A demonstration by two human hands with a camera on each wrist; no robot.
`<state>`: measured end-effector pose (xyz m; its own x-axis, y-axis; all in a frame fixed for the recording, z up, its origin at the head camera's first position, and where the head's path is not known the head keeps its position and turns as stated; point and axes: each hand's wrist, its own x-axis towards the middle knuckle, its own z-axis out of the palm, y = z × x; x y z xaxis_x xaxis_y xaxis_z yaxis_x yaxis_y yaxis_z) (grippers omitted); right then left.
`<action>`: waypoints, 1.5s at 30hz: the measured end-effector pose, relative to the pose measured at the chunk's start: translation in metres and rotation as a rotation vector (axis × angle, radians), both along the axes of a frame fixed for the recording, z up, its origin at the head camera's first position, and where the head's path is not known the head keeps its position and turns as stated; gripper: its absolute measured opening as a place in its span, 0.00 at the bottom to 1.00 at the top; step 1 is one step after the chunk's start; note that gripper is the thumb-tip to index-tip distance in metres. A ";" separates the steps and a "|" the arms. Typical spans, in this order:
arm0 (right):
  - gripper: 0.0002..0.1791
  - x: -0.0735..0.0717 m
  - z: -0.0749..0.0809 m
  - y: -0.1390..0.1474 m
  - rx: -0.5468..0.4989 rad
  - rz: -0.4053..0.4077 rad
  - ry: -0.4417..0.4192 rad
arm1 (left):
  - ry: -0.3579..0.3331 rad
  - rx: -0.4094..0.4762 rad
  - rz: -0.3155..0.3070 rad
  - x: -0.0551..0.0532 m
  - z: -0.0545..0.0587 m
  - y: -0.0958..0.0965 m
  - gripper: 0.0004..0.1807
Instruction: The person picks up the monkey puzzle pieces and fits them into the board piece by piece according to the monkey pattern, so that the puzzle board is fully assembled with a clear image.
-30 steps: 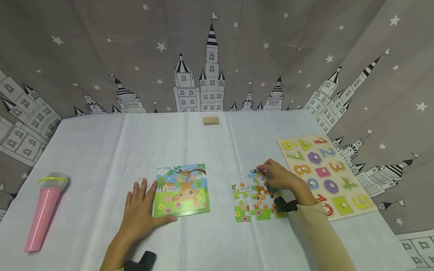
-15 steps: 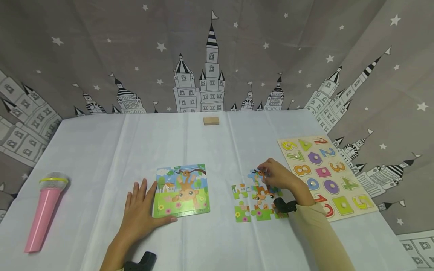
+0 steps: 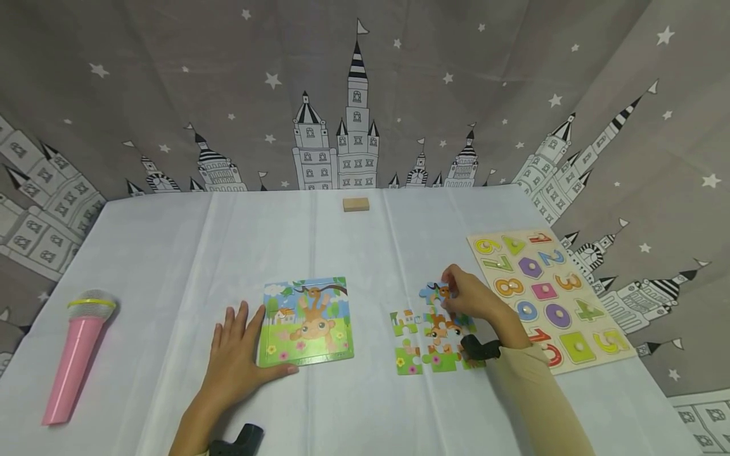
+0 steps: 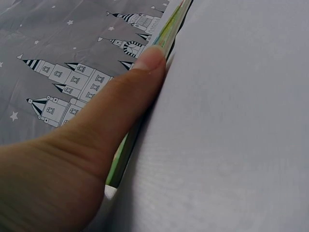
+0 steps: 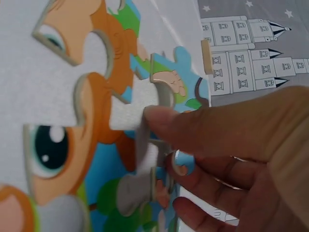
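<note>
My left hand rests at the left side of a picture board showing an upside-down monkey. Its fingers lie straight, and the thumb runs along the board's near edge. To the right, jigsaw pieces form part of the same scene, with gaps between some of them. My right hand is over the top of these pieces. Between its thumb and fingers it pinches a small jigsaw piece, blue with an orange curl. The hand and black wrist camera cover part of the right-hand pieces.
A wooden number-and-shape board lies right of the jigsaw, beneath my right forearm. A pink toy microphone lies far left. One small wooden block sits at the table's back edge, before a grey castle-print curtain.
My right fingertips have shifted slightly right, and the blue top piece beside them has moved a little the same way. My left hand stays still on the board.
</note>
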<state>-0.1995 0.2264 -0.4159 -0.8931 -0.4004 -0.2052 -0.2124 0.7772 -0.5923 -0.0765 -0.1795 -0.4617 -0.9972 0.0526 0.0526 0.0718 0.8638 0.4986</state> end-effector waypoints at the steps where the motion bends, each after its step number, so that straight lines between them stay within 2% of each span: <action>1: 0.23 0.001 0.000 0.000 -0.005 -0.010 0.011 | -0.003 0.001 0.000 0.000 0.000 0.000 0.64; 6: 0.15 0.002 -0.006 0.001 -0.032 -0.052 0.085 | -0.031 -0.005 -0.001 0.000 0.001 0.000 0.65; 10: 0.08 0.002 -0.009 0.000 -0.102 -0.079 0.079 | -0.044 -0.010 -0.002 -0.001 0.001 0.001 0.65; 19: 0.14 0.004 -0.008 -0.016 -0.299 -0.097 0.036 | -0.037 -0.015 -0.007 -0.002 0.001 0.002 0.65; 27: 0.17 -0.005 -0.015 -0.053 -0.412 -0.105 0.013 | -0.001 -0.003 -0.009 0.000 -0.002 0.000 0.64; 34: 0.16 -0.003 -0.001 -0.102 -0.454 -0.110 -0.054 | 0.008 0.004 -0.012 -0.001 -0.002 0.001 0.64; 41: 0.16 -0.022 -0.024 -0.141 -0.472 -0.117 -0.066 | 0.014 -0.007 -0.010 -0.002 -0.003 0.000 0.64; 45: 0.16 -0.026 -0.026 -0.164 -0.466 -0.094 -0.091 | 0.008 -0.006 -0.011 -0.002 -0.003 -0.001 0.64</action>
